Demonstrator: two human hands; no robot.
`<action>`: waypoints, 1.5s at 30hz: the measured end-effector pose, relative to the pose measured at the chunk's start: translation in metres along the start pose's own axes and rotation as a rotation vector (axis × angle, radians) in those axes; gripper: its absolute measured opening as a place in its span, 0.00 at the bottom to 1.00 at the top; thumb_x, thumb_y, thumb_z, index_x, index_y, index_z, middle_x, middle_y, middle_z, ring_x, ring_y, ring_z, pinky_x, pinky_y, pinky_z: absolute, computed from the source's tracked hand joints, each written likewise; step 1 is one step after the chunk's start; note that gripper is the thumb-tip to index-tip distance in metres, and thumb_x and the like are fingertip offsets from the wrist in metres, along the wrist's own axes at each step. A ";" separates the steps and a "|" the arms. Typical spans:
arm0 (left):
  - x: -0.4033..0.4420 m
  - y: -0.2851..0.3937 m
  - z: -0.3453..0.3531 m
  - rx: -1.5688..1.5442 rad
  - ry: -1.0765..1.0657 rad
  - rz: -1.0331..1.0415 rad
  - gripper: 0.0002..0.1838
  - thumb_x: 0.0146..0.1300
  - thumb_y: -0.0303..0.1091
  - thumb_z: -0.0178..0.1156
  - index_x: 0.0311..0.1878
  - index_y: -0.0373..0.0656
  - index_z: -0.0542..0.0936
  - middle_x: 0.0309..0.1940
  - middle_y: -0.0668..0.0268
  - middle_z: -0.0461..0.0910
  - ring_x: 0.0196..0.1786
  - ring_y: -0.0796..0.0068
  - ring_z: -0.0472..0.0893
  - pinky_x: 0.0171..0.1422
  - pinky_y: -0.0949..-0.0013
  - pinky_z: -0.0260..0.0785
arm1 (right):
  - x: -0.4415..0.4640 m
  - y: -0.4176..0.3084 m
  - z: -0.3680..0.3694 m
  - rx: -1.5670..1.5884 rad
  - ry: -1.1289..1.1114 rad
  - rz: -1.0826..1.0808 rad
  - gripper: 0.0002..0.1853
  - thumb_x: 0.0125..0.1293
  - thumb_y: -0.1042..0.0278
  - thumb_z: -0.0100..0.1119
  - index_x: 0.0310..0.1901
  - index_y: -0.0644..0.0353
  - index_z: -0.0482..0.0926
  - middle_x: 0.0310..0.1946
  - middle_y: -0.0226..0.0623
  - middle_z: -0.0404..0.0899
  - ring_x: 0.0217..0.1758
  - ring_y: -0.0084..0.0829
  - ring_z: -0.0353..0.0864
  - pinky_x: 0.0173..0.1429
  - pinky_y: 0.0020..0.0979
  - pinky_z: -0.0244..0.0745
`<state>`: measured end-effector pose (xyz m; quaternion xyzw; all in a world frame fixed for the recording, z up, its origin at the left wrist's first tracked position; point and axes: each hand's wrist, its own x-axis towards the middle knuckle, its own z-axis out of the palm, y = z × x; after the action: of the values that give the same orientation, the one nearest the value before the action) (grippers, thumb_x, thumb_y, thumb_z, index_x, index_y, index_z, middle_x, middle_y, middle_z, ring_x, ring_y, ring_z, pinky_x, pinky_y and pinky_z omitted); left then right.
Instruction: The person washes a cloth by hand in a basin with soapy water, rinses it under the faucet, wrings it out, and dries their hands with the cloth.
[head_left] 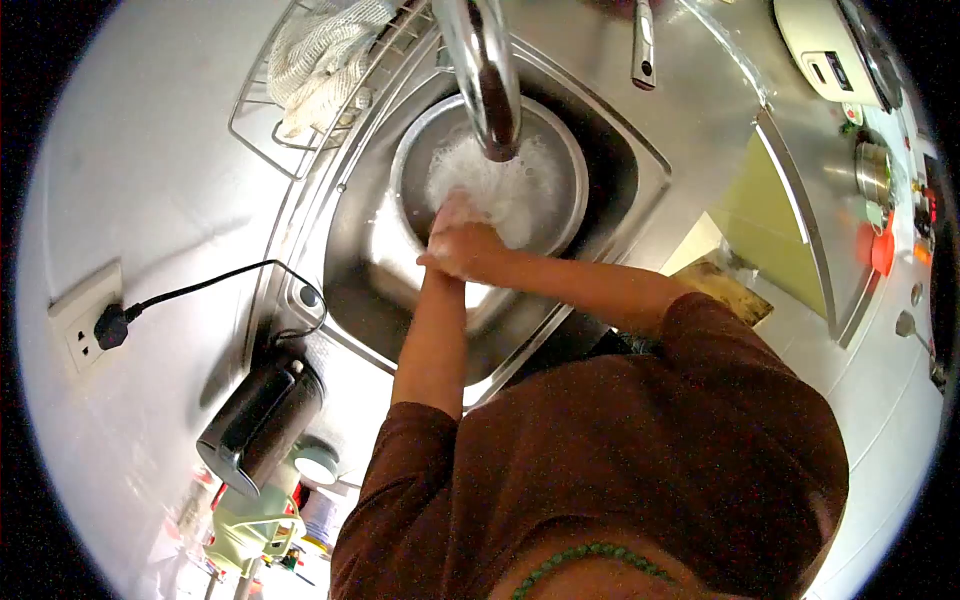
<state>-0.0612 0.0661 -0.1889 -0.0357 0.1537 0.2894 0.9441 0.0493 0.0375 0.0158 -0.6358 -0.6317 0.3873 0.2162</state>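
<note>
Both hands are over the steel sink (385, 330), at the near side of a round metal basin (408, 215). Water from the chrome faucet (490, 110) runs into the basin and foams up white. My left hand (455, 208) points toward the foaming water; its fingers are blurred and partly hidden. Across its wrist lies my right hand (468, 248), with its fingers wrapped round the left wrist.
A wire rack (290, 160) with a mesh cloth (320, 70) stands at the upper left. Below it are a dark kettle (262, 420) and a plugged-in black cord (200, 288). A pan handle (643, 50) and a cream appliance (825, 50) lie at the upper right.
</note>
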 end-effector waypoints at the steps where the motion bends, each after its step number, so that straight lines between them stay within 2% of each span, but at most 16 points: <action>1: 0.002 -0.008 0.013 0.160 0.046 0.074 0.18 0.65 0.43 0.44 0.53 0.46 0.70 0.48 0.62 0.74 0.50 0.67 0.73 0.55 0.64 0.67 | -0.001 -0.007 0.002 -0.126 -0.001 -0.024 0.23 0.58 0.41 0.52 0.28 0.55 0.80 0.28 0.46 0.79 0.32 0.47 0.78 0.39 0.45 0.72; 4: 0.005 -0.027 0.033 0.497 0.235 0.180 0.17 0.63 0.39 0.47 0.53 0.44 0.71 0.49 0.62 0.75 0.50 0.67 0.74 0.54 0.67 0.68 | 0.013 0.031 0.029 -0.177 0.341 -0.057 0.16 0.54 0.48 0.55 0.30 0.52 0.80 0.26 0.45 0.79 0.31 0.48 0.79 0.39 0.48 0.73; 9: 0.000 -0.032 0.060 0.490 0.537 0.086 0.18 0.62 0.37 0.49 0.53 0.42 0.71 0.50 0.59 0.75 0.51 0.63 0.76 0.53 0.66 0.70 | 0.046 0.068 -0.008 -0.257 0.018 0.173 0.14 0.56 0.53 0.53 0.30 0.55 0.79 0.27 0.43 0.80 0.32 0.48 0.81 0.38 0.47 0.75; 11: -0.008 -0.019 0.099 1.516 0.547 0.004 0.13 0.65 0.36 0.45 0.50 0.43 0.72 0.47 0.60 0.76 0.49 0.64 0.76 0.51 0.63 0.70 | 0.056 0.096 -0.018 -0.256 0.007 0.247 0.13 0.57 0.54 0.52 0.34 0.54 0.79 0.33 0.42 0.79 0.37 0.47 0.79 0.43 0.47 0.73; 13: -0.006 -0.014 0.108 0.615 0.627 0.111 0.09 0.65 0.31 0.45 0.43 0.42 0.74 0.40 0.63 0.78 0.42 0.68 0.78 0.45 0.64 0.73 | 0.059 0.116 -0.021 -0.125 0.127 0.284 0.13 0.59 0.54 0.51 0.37 0.52 0.78 0.39 0.40 0.77 0.42 0.45 0.77 0.47 0.46 0.71; 17: -0.010 0.005 0.075 1.389 0.540 0.356 0.18 0.60 0.33 0.54 0.53 0.41 0.69 0.50 0.60 0.73 0.53 0.61 0.73 0.57 0.61 0.66 | 0.077 0.154 -0.014 0.112 0.324 0.192 0.14 0.61 0.56 0.50 0.45 0.50 0.77 0.50 0.37 0.74 0.53 0.43 0.73 0.55 0.44 0.68; 19: -0.001 0.004 0.049 2.224 0.631 0.350 0.32 0.56 0.45 0.59 0.61 0.42 0.63 0.62 0.56 0.63 0.63 0.53 0.63 0.64 0.55 0.58 | 0.082 0.180 0.015 0.102 0.253 0.025 0.17 0.61 0.57 0.50 0.51 0.45 0.75 0.58 0.33 0.68 0.60 0.42 0.67 0.60 0.46 0.62; 22: 0.018 -0.025 0.091 2.635 0.777 0.038 0.38 0.54 0.50 0.59 0.65 0.42 0.61 0.69 0.56 0.52 0.71 0.50 0.49 0.67 0.46 0.50 | 0.069 0.198 0.045 -0.034 0.282 -0.301 0.18 0.65 0.60 0.47 0.56 0.51 0.70 0.61 0.35 0.65 0.63 0.39 0.63 0.64 0.41 0.59; 24: 0.026 -0.025 0.069 2.620 0.719 -0.026 0.38 0.54 0.50 0.58 0.65 0.42 0.60 0.69 0.57 0.52 0.72 0.50 0.47 0.68 0.46 0.48 | 0.072 0.201 0.044 -0.457 0.099 -0.216 0.21 0.62 0.58 0.48 0.58 0.42 0.69 0.66 0.35 0.60 0.66 0.44 0.61 0.68 0.51 0.52; 30: 0.036 -0.016 -0.038 2.872 0.289 0.031 0.33 0.55 0.48 0.57 0.61 0.39 0.66 0.63 0.46 0.61 0.69 0.46 0.53 0.70 0.46 0.45 | 0.057 0.190 0.005 -0.074 -0.058 0.091 0.21 0.60 0.58 0.52 0.55 0.51 0.71 0.54 0.40 0.69 0.55 0.43 0.69 0.60 0.45 0.61; 34: 0.034 0.018 -0.055 2.574 0.414 0.209 0.31 0.56 0.48 0.57 0.59 0.41 0.67 0.60 0.47 0.64 0.64 0.47 0.62 0.64 0.42 0.53 | 0.056 0.188 -0.002 0.581 0.001 0.266 0.22 0.59 0.56 0.54 0.54 0.55 0.72 0.47 0.41 0.73 0.49 0.42 0.73 0.53 0.43 0.66; 37: 0.021 0.009 0.097 1.971 0.669 -0.256 0.25 0.62 0.52 0.49 0.57 0.45 0.70 0.51 0.57 0.72 0.56 0.53 0.70 0.61 0.48 0.60 | 0.051 0.181 0.019 0.857 0.048 0.437 0.23 0.58 0.55 0.55 0.53 0.57 0.72 0.42 0.42 0.77 0.44 0.41 0.76 0.49 0.41 0.70; 39: 0.012 0.000 0.134 0.408 0.725 0.083 0.28 0.64 0.57 0.46 0.59 0.47 0.67 0.56 0.61 0.69 0.58 0.56 0.68 0.57 0.48 0.64 | 0.051 0.161 0.038 0.913 0.020 0.483 0.24 0.57 0.54 0.56 0.52 0.59 0.73 0.39 0.43 0.79 0.40 0.40 0.78 0.46 0.40 0.72; 41: 0.015 0.007 0.131 0.297 0.625 0.020 0.30 0.63 0.60 0.44 0.57 0.46 0.69 0.52 0.59 0.71 0.53 0.55 0.72 0.56 0.45 0.63 | 0.048 0.132 0.044 0.771 -0.011 0.328 0.22 0.59 0.50 0.57 0.47 0.60 0.76 0.35 0.38 0.80 0.37 0.36 0.79 0.45 0.37 0.72; 42: 0.021 0.021 0.068 0.238 0.499 -0.030 0.30 0.63 0.60 0.44 0.57 0.45 0.69 0.52 0.59 0.72 0.52 0.56 0.72 0.56 0.45 0.64 | 0.031 0.075 0.024 0.251 0.123 0.100 0.20 0.59 0.50 0.57 0.43 0.59 0.77 0.33 0.40 0.80 0.36 0.39 0.80 0.45 0.39 0.71; 45: 0.006 0.023 0.066 0.161 0.334 -0.092 0.29 0.63 0.58 0.45 0.56 0.44 0.69 0.50 0.59 0.73 0.51 0.57 0.73 0.55 0.47 0.65 | 0.006 0.015 0.019 0.246 0.318 -0.045 0.17 0.56 0.50 0.56 0.29 0.59 0.77 0.27 0.47 0.78 0.34 0.50 0.78 0.42 0.46 0.71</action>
<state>-0.0512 0.0989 -0.1278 -0.0146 0.3290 0.2228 0.9176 0.0440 0.0378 -0.0081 -0.6435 -0.5515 0.3515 0.3978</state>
